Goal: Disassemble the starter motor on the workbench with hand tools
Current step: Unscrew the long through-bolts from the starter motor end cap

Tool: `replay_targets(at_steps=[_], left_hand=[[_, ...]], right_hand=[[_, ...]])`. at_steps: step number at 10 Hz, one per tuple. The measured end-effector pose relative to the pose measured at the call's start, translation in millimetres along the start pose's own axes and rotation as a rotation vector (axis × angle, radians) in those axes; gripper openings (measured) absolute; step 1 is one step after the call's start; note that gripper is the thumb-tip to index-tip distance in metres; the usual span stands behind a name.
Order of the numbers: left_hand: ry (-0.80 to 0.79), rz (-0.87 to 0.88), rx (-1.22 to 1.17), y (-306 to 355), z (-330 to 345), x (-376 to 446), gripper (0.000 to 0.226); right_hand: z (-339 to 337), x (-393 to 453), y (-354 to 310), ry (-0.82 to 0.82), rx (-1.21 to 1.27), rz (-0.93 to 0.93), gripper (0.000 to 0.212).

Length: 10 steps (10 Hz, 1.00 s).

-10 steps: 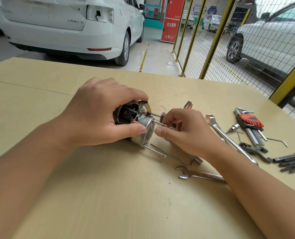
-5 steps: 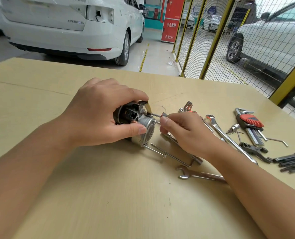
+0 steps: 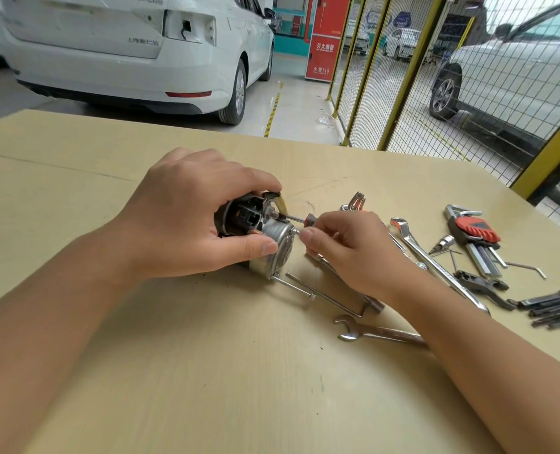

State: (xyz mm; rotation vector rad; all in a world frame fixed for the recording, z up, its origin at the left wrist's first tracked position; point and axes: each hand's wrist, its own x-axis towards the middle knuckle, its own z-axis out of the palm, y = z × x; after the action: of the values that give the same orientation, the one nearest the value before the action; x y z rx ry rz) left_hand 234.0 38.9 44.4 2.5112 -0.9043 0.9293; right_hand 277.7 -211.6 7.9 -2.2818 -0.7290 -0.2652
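Right hand (image 3: 347, 249) has slid closer, pinching the bolt (image 3: 297, 231) at the motor (image 3: 268, 244).
Left hand (image 3: 193, 221) grips the motor; next I draw that bolt out.

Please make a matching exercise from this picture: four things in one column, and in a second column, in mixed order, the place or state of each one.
Things:
1. starter motor
2. open-end wrench
3. hex key set with red holder
4. long through bolt

Places or states:
A. lies on the workbench, near the right forearm
B. sticks out of the motor's end cover, its head resting on the bench
C. held in the left hand
D. lies at the right among the loose tools

Pairs: 1-C, 2-A, 3-D, 4-B
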Motion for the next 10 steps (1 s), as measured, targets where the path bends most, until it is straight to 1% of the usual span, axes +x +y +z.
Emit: replay_targets(at_steps=[1,2,3,4,5,6,7,9,10], left_hand=[[-0.001,-0.001,-0.002,-0.6,0.0,-0.3,0.058],[-0.002,0.000,-0.002,-1.1,0.1,0.1,0.058],[-0.005,0.000,0.000,-1.4,0.1,0.0,0.058],[-0.006,-0.001,-0.002,-1.5,0.2,0.2,0.058],[-0.006,0.000,-0.001,-1.0,0.1,0.2,0.057],[-0.005,-0.001,-0.002,-0.5,-0.3,0.1,0.057],[-0.006,0.000,0.001,-0.4,-0.5,0.1,0.058],[-0.004,0.001,0.007,0.1,-0.7,0.2,0.058],[-0.005,-0.004,0.003,0.3,-0.5,0.4,0.058]], right_hand=[[-1.6,0.5,-1.5,0.053,0.000,-0.017,0.024],[-2.6,0.4,0.2,-0.013,0.011,0.004,0.026],[-0.3,-0.1,1.6,-0.078,0.021,0.016,0.038],[0.5,0.4,1.5,-0.001,-0.014,-0.001,0.028],[-0.5,0.5,1.3,0.024,0.002,0.002,0.019],[-1.7,-0.4,0.8,-0.057,0.000,0.021,0.032],[-1.4,-0.7,-0.8,-0.090,0.035,0.039,0.043],[-1.0,0.0,-0.8,0.032,0.020,0.027,0.024],[-2.2,0.2,-0.9,0.021,0.032,0.021,0.025]])
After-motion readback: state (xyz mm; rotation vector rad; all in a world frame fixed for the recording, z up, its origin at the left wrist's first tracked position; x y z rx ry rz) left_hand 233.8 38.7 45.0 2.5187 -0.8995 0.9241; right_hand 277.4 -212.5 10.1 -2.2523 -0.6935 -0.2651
